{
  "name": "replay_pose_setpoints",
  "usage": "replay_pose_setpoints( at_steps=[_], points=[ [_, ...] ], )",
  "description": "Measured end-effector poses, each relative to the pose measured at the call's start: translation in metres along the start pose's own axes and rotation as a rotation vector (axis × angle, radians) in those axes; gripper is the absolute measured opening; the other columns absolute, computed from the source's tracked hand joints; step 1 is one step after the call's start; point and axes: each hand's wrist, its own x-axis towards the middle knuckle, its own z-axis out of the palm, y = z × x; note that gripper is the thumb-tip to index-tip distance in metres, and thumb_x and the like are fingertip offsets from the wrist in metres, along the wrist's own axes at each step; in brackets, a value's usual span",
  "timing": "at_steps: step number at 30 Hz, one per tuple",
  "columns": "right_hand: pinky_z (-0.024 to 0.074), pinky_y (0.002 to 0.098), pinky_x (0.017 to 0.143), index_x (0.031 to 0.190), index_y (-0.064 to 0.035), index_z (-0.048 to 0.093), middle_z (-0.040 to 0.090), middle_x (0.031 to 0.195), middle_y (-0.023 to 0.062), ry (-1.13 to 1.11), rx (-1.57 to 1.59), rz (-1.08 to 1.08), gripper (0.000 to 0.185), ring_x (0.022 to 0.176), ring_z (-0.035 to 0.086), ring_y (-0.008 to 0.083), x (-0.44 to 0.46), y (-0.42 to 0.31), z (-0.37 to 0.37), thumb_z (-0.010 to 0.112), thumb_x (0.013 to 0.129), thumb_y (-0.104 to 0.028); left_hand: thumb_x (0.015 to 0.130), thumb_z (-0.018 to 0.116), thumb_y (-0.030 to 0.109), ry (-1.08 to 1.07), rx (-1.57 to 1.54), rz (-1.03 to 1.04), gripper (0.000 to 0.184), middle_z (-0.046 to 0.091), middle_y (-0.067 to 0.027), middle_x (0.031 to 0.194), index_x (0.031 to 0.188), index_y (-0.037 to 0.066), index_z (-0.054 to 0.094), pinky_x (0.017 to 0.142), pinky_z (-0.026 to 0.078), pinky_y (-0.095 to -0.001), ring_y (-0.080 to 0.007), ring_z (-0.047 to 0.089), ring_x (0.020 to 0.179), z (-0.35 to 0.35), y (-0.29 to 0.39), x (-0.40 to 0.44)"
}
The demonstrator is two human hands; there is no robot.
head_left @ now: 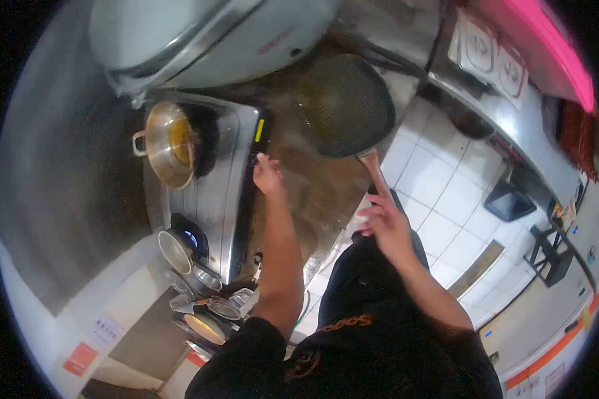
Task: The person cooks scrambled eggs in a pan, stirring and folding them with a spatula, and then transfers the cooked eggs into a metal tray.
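Note:
My left hand point(268, 176) is at the front panel of the gas stove point(227, 193), its fingers pinched at what appears to be a control knob, mostly hidden by them. A steel pan point(158, 143) with yellowish liquid sits on the far burner. On the near burner, where a blue flame shows, stands a small pot point(174, 253). Beside the stove, a dark square frying pan point(346, 106) rests on the brown counter, its wooden handle point(374, 174) pointing toward me. My right hand point(385, 223) is by the handle's end, fingers apart, not visibly gripping it.
A large rounded metal appliance point(246, 46) stands behind the counter. Strainers and ladles point(223, 307) crowd the lower left. Across the white tiled floor point(439, 173) is a steel worktop point(506, 110) with lidded containers point(479, 50). A black stool point(549, 256) stands at the right.

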Motion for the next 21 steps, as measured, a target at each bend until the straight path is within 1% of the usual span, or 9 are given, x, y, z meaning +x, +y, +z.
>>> replay_pose_setpoints(
  at_steps=[4, 5, 8, 10, 11, 13, 15, 17, 21],
  points=[
    [0.0506, 0.031, 0.066, 0.119, -0.004, 0.052, 0.067, 0.091, 0.0121, -0.29, -0.171, -0.36, 0.035, 0.071, 0.065, 0.0206, 0.037, -0.056, 0.118, 0.059, 0.086, -0.014, 0.087, 0.061, 0.039, -0.006, 0.35, 0.105, 0.037, 0.06, -0.0051, 0.068, 0.077, 0.003, 0.058, 0.048, 0.042, -0.0262, -0.0124, 0.053, 0.052, -0.039, 0.007, -0.019],
    [0.0505, 0.0343, 0.069, 0.119, -0.0029, 0.052, 0.066, 0.093, 0.0149, -0.32, -0.23, -0.393, 0.038, 0.075, 0.065, 0.0261, 0.048, -0.067, 0.152, 0.059, 0.086, -0.021, 0.087, 0.061, 0.035, -0.107, 0.227, 0.359, 0.033, 0.06, -0.0036, 0.067, 0.078, 0.003, 0.059, 0.051, 0.043, -0.0271, -0.012, 0.054, 0.054, -0.042, 0.013, -0.036],
    [0.0488, 0.0419, 0.077, 0.118, 0.0011, 0.05, 0.064, 0.095, 0.0216, -0.403, -0.356, -0.446, 0.048, 0.087, 0.062, 0.0377, 0.075, -0.095, 0.246, 0.056, 0.087, -0.036, 0.085, 0.061, 0.025, -0.089, 0.904, 0.658, 0.021, 0.061, -0.0031, 0.064, 0.08, 0.004, 0.061, 0.055, 0.045, -0.0294, -0.0117, 0.057, 0.06, -0.096, 0.0, -0.084],
    [0.0477, 0.0447, 0.077, 0.115, 0.0024, 0.051, 0.063, 0.094, 0.0234, -0.263, -0.538, -0.454, 0.044, 0.088, 0.061, 0.0392, 0.095, -0.1, 0.297, 0.055, 0.088, -0.031, 0.085, 0.06, 0.022, -0.234, 0.49, 0.321, 0.018, 0.061, -0.0071, 0.065, 0.082, 0.004, 0.062, 0.057, 0.046, -0.0323, -0.0156, 0.061, 0.063, -0.118, 0.04, -0.148],
    [0.0472, 0.0461, 0.077, 0.114, 0.003, 0.051, 0.062, 0.093, 0.0243, -0.187, -0.622, -0.459, 0.041, 0.088, 0.06, 0.04, 0.103, -0.094, 0.319, 0.054, 0.088, -0.029, 0.086, 0.059, 0.025, -0.247, 0.639, 0.109, 0.022, 0.061, -0.0119, 0.067, 0.085, 0.003, 0.062, 0.058, 0.046, -0.0326, -0.018, 0.063, 0.064, -0.134, 0.028, -0.158],
    [0.0483, 0.0416, 0.06, 0.112, 0.003, 0.052, 0.061, 0.074, 0.0217, -0.076, -0.702, -0.76, 0.034, 0.065, 0.061, 0.0343, 0.124, -0.077, 0.341, 0.051, 0.088, -0.021, 0.087, 0.058, 0.029, -0.169, 0.431, -0.071, 0.028, 0.063, -0.0131, 0.068, 0.085, 0.001, 0.063, 0.058, 0.046, -0.034, -0.0201, 0.062, 0.062, -0.157, 0.015, -0.201],
    [0.0485, 0.0392, 0.05, 0.11, 0.0033, 0.054, 0.061, 0.066, 0.0201, -0.048, -0.698, -0.919, 0.028, 0.05, 0.06, 0.0304, 0.158, -0.053, 0.354, 0.048, 0.088, -0.013, 0.087, 0.058, 0.031, -0.054, 0.502, 0.269, 0.031, 0.064, -0.0146, 0.069, 0.086, 0.001, 0.064, 0.059, 0.047, -0.0339, -0.0222, 0.062, 0.061, -0.184, -0.001, -0.235],
    [0.0481, 0.0379, 0.048, 0.105, 0.0033, 0.058, 0.063, 0.067, 0.0187, -0.19, -0.683, -0.89, 0.024, 0.046, 0.06, 0.0275, 0.191, -0.041, 0.362, 0.047, 0.086, -0.007, 0.087, 0.058, 0.031, -0.093, 0.424, -0.15, 0.032, 0.065, -0.0156, 0.071, 0.091, 0.0, 0.064, 0.061, 0.049, -0.0346, -0.0243, 0.064, 0.063, -0.215, 0.004, -0.278],
    [0.0469, 0.0319, 0.044, 0.1, 0.0023, 0.063, 0.065, 0.067, 0.0132, -0.184, -0.788, -0.941, 0.021, 0.047, 0.059, 0.0188, 0.195, -0.069, 0.356, 0.049, 0.086, -0.004, 0.087, 0.06, 0.026, -0.04, 0.334, -0.093, 0.028, 0.067, -0.0156, 0.079, 0.095, 0.0, 0.064, 0.066, 0.051, -0.033, -0.0216, 0.065, 0.07, -0.248, -0.05, -0.321]
  ],
)
